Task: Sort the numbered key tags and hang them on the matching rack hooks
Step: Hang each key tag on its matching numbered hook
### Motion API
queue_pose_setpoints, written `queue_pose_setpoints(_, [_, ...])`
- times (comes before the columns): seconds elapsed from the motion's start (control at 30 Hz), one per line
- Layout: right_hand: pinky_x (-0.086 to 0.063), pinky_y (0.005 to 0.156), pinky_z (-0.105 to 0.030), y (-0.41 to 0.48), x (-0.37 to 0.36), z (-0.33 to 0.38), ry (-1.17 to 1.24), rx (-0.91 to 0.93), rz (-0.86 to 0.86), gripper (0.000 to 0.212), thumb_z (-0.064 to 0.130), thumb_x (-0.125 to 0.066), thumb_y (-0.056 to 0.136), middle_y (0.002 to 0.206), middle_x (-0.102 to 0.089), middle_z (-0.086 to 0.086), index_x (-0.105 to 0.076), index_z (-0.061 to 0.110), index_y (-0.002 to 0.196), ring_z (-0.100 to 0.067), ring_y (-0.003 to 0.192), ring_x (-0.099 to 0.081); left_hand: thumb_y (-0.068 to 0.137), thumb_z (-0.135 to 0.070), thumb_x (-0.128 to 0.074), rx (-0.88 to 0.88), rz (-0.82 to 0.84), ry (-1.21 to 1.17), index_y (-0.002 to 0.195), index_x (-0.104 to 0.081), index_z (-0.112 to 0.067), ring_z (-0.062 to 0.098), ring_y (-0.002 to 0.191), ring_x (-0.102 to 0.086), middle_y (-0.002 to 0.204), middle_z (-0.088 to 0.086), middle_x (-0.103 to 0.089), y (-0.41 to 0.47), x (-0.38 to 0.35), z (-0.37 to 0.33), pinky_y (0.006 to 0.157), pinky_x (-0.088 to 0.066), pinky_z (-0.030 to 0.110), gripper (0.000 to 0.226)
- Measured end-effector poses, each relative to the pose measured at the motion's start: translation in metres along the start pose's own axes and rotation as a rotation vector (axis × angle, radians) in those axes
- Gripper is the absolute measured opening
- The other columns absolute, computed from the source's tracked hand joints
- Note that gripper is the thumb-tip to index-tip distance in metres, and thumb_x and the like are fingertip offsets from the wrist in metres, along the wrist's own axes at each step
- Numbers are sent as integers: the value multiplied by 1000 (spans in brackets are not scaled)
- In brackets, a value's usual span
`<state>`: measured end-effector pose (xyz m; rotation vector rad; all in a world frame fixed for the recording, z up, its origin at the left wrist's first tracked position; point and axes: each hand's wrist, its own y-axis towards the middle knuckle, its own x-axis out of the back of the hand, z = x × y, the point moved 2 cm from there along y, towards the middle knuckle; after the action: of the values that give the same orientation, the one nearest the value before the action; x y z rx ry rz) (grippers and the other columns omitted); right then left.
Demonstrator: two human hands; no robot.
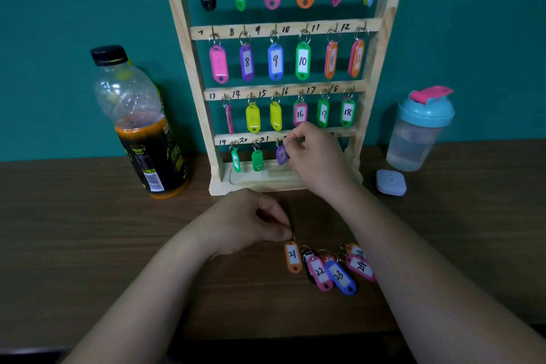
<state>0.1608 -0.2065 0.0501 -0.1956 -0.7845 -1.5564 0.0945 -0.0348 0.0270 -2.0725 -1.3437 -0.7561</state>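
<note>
A wooden key rack (pixel 375 62) stands against the teal wall with coloured numbered tags hanging in four rows. My right hand (pixel 317 156) is up at the bottom row, fingers pinching the ring of a purple tag (pixel 281 155) at the hook after 21. My left hand (pixel 251 220) hovers over the table and pinches the ring of an orange tag marked 21 (pixel 293 257). Beside it lie a pink tag 22 (pixel 319 272), a blue tag 23 (pixel 340 276), a pink tag 25 (pixel 361 267) and another orange tag (pixel 354 250), partly hidden.
A bottle with orange drink and a black cap (pixel 139 121) stands left of the rack. A clear shaker cup with a blue lid (pixel 418 130) stands on the right, a small pale square device (pixel 390 182) in front of it. The wooden table (pixel 88 230) carries everything.
</note>
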Motion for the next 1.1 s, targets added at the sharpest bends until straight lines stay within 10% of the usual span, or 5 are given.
queue_pose_setpoints(0.27, [-31, 43, -18, -7, 4, 0, -135, 76, 3, 8, 22, -58, 107, 63, -58, 5, -61, 20, 99, -4, 48, -52, 83, -34, -88, -39, 37, 83, 89, -81, -33, 2, 87, -66, 87, -12, -76, 2, -5, -1, 81, -52, 22, 9])
queue_pose_setpoints(0.7, [-57, 60, -55, -38, 39, -5, -138, 135, 189, 7, 33, -63, 105, 70, -68, -2, -57, 34, 108, -22, 61, -67, 92, -22, -81, -140, -51, -175, 94, -79, -19, 23, 94, -72, 95, 0, -79, 1, 18, -10, 90, -54, 39, 5])
queue_pose_setpoints(1.1, [-60, 69, -51, -57, 49, -15, -194, 149, 257, 3, 30, -64, 104, 67, -67, 1, -63, 32, 102, -17, 65, -67, 88, -20, -72, -104, -734, -182, 80, -74, -24, 10, 75, -71, 76, -6, -75, 34, 24, -17, 74, -60, 38, 9])
